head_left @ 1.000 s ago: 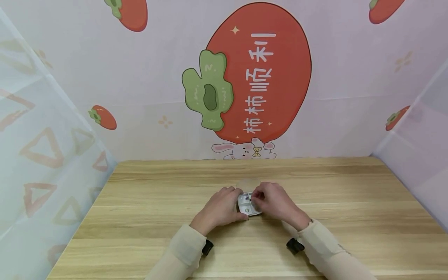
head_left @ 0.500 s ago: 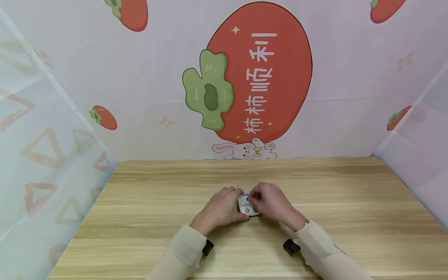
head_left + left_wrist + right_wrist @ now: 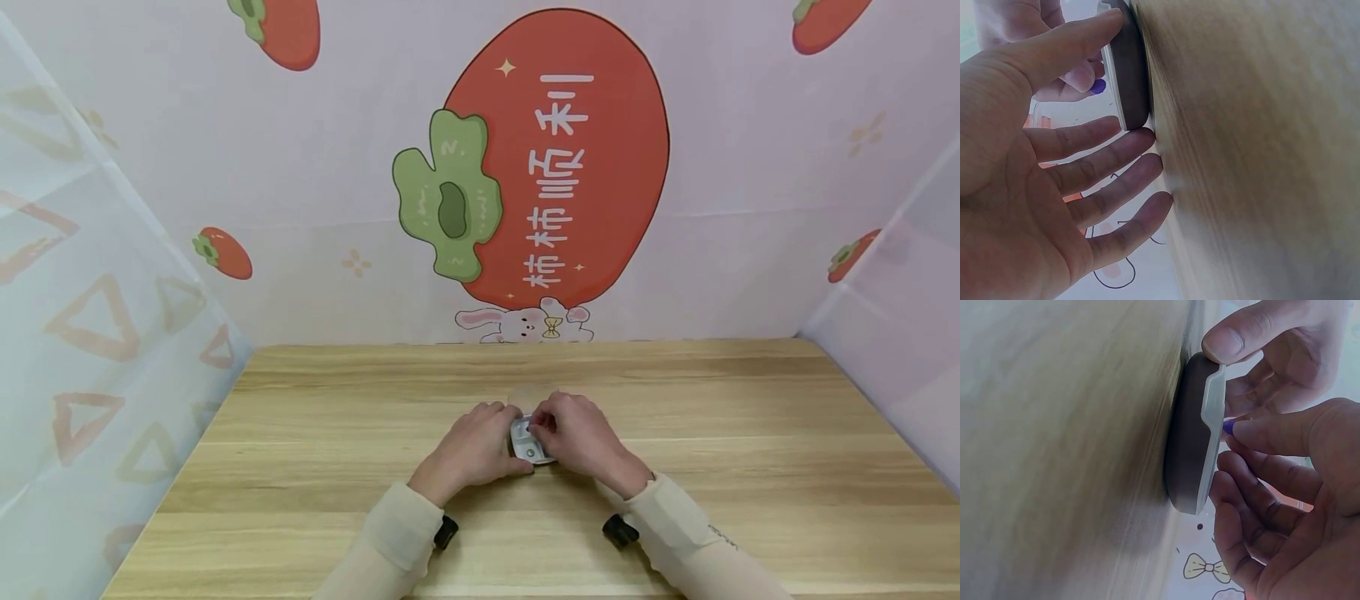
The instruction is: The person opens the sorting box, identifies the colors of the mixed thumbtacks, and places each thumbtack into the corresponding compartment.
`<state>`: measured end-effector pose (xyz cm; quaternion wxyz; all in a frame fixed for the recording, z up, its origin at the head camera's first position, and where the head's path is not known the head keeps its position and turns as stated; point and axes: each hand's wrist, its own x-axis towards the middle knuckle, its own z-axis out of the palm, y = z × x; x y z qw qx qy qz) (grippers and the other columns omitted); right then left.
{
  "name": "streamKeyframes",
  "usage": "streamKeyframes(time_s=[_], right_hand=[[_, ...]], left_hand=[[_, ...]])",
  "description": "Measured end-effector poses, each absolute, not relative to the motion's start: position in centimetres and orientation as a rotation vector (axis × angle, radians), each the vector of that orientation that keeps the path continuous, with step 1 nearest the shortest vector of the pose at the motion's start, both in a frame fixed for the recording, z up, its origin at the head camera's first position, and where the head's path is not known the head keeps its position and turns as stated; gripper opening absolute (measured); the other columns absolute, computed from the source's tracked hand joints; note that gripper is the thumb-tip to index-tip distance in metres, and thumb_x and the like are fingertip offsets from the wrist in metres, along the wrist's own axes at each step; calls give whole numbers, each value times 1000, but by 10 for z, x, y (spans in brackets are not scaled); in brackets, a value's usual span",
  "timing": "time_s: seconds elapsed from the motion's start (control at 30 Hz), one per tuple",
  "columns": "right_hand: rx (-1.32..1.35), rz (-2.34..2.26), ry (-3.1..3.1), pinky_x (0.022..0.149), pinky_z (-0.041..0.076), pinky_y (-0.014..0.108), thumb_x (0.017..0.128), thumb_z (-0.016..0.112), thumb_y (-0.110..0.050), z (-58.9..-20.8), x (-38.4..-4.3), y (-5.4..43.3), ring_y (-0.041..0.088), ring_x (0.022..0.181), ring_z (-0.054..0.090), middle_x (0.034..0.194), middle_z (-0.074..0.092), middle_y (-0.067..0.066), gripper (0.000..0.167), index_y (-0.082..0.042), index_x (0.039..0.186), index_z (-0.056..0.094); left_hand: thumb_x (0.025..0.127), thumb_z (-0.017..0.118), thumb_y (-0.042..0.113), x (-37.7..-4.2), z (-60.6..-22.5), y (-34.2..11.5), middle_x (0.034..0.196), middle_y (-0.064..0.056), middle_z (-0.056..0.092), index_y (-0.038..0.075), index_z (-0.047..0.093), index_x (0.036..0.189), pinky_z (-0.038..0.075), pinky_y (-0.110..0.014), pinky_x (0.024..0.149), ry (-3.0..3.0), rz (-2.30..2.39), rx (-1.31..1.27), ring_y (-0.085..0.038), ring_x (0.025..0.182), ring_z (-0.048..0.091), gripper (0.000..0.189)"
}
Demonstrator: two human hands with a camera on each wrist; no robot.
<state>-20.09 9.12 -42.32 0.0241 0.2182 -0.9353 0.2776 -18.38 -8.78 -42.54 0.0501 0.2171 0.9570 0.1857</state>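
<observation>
A small pill box [image 3: 521, 446] with a dark base and a white divided inside lies on the table. My left hand [image 3: 477, 444] holds it at the left, thumb on the near edge and index finger at the far edge. My right hand [image 3: 583, 433] is over the box's right side, pinching a small purple piece [image 3: 1229, 427], perhaps a pill or bead, between thumb and index finger. In the left wrist view the purple piece [image 3: 1097, 87] is just above the compartments. A small greenish round piece [image 3: 530, 453] sits in the near left compartment. The right compartments are mostly hidden.
A clear lid [image 3: 531, 393] stands open behind the box. The wooden table [image 3: 337, 433] reaches back to a printed cloth wall [image 3: 337, 167], with cloth panels at both sides. A black wrist strap piece shows under each sleeve.
My right hand has shifted slightly left over the box, with its fingertips now over the far left compartment. My left hand has stayed in place on the box.
</observation>
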Motion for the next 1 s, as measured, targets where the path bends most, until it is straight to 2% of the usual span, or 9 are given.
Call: streamKeyframes(time_s=[0.4,0.8,1.0], right_hand=[[681,830,-2888,60,46,28,85,82,-8,-425,-199,88,9,65,51,73,57,-7,7,-11,82,76],[710,757,-2874,61,47,30,85,82,-8,-423,-200,85,10,65,51,73,58,-6,5,-8,83,76],[740,745,-2849,61,47,31,85,81,-9,-423,-201,83,9,65,52,73,58,-7,5,-9,83,76]], left_hand=[[82,85,43,-182,-425,-88,123,-7,65,7,62,129,50,-42,94,2909,568,670,-24,113,59,64],[81,86,43,-181,-423,-88,121,-6,65,6,63,128,51,-40,92,2913,562,686,-23,109,59,63],[82,85,43,-182,-423,-88,113,-3,65,8,63,126,51,-39,87,2918,560,688,-21,103,59,61]])
